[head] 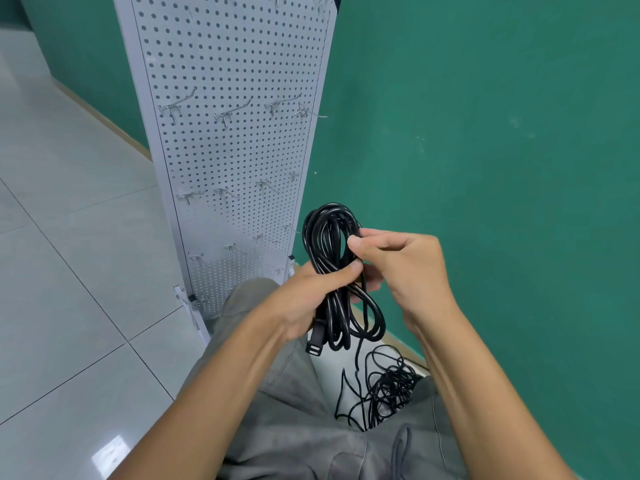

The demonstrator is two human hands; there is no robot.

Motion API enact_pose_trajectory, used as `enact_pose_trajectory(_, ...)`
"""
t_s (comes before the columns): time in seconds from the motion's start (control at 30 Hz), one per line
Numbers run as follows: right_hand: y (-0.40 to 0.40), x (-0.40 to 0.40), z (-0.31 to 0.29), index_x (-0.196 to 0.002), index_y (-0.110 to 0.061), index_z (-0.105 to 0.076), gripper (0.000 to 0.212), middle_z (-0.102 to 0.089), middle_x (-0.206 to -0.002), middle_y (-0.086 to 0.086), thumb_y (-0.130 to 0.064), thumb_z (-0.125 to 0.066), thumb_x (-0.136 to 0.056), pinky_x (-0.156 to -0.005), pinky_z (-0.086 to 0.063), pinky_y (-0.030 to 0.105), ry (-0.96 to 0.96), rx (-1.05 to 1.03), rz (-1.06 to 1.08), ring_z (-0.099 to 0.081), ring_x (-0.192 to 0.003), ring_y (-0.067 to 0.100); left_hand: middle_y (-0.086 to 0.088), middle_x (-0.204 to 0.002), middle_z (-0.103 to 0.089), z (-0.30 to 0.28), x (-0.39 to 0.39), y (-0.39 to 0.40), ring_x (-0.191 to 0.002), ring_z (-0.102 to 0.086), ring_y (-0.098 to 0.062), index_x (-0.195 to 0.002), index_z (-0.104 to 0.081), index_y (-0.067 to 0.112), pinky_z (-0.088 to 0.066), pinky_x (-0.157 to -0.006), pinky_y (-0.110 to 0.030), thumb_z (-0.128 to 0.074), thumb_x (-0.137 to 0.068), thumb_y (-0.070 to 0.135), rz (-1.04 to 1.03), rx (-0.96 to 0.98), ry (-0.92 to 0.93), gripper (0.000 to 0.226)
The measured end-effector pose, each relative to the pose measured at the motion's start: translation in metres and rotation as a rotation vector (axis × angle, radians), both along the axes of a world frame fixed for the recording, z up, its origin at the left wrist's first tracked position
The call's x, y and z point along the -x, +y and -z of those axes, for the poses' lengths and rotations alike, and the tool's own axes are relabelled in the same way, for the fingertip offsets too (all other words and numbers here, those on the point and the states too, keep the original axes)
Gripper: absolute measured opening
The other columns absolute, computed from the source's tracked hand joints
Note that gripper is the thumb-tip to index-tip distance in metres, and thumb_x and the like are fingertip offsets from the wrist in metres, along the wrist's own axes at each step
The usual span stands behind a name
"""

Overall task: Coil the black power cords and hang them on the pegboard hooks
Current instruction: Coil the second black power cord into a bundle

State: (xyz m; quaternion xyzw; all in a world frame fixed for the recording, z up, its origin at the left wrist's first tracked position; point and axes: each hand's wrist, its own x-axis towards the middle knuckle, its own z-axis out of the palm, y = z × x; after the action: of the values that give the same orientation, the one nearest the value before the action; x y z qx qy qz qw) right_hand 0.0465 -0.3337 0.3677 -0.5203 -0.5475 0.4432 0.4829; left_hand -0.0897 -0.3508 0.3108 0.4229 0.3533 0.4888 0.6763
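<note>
Cord (332, 271) is mostly coiled, held in front of us just right of the pegboard's lower half. Our left hand (311, 299) is clamped round the middle of the bundle, thumb across the front of the loops. Our right hand (394, 261) pinches a strand near the top of the coil, fingers curled on it; looks like we're laying on or tucking another turn.

Loops stick out above the left hand and hang below it. The plug (314, 344) dangles at the bottom left of the bundle. One strand drops from the coil toward the floor, so this cord likely isn't fully wound yet.

Below, between our knees, a loose tangle (384, 393) of thinner black cord lies on the floor next to the green wall (485, 133). Can't tell if the tail runs into it or if it's a separate cord.

Pegboard (228, 133) stands against the wall, white, on small feet. Hooks (228, 116) sit in several rows: an upper row, a middle row, lower ones near the base. All hooks in view are bare; nothing hung.

Status, our read:
- coiling of the first cord: near done, tail left
- securing the coil: not done
- hanging: not started
- tangle on the floor: untouched

Nearest free hooks are the lower rows, just left of the coil.
</note>
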Motion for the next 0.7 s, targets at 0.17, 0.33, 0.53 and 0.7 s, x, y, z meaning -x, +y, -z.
enact_pose_trajectory(0.17,0.008,0.001,0.005,-0.068,-0.006,-0.075,0.02,-0.078,-0.09,-0.002,-0.017,-0.091,-0.074,-0.067,-0.064,0.037,-0.093,0.02,0.089,-0.076,-0.079,0.019,-0.019,-0.113,-0.073,0.005,0.001,0.003,-0.099,-0.073,-0.025,-0.124,-0.071,0.019,-0.061,-0.086,-0.036,-0.073,-0.094,0.015,-0.019,-0.02,0.069,0.03)
enact_pose_trajectory(0.33,0.015,-0.009,0.024,-0.093,-0.014,-0.072,0.032,-0.076,-0.094,0.001,-0.038,-0.087,-0.077,-0.08,-0.054,0.026,-0.167,-0.015,0.034,-0.071,-0.086,0.013,-0.003,-0.074,-0.071,0.004,-0.002,0.002,-0.068,-0.068,-0.012,-0.096,-0.073,0.017,-0.056,-0.063,-0.024,-0.074,-0.092,0.012,-0.112,0.035,0.096,0.006)
enact_pose_trajectory(0.53,0.013,-0.023,0.077,-0.115,-0.036,-0.073,0.076,-0.072,-0.124,-0.012,-0.077,-0.013,-0.093,-0.113,-0.039,0.03,-0.117,0.27,-0.378,-0.063,-0.121,0.002,-0.012,-0.079,-0.07,-0.009,0.007,0.004,-0.07,-0.074,-0.02,-0.087,-0.066,0.004,-0.062,-0.062,-0.031,-0.07,-0.095,0.015,-0.239,0.086,-0.065,0.014)
enact_pose_trajectory(0.7,0.009,-0.033,0.127,-0.108,-0.023,-0.076,0.093,-0.075,-0.114,-0.005,-0.075,0.0,-0.094,-0.117,-0.035,0.037,-0.339,0.418,-0.509,-0.066,-0.115,0.007,-0.008,-0.083,-0.077,-0.012,0.028,0.009,-0.087,-0.073,-0.022,-0.081,-0.068,0.009,-0.059,-0.087,-0.039,-0.069,-0.096,0.023,-0.394,0.137,-0.1,0.02)
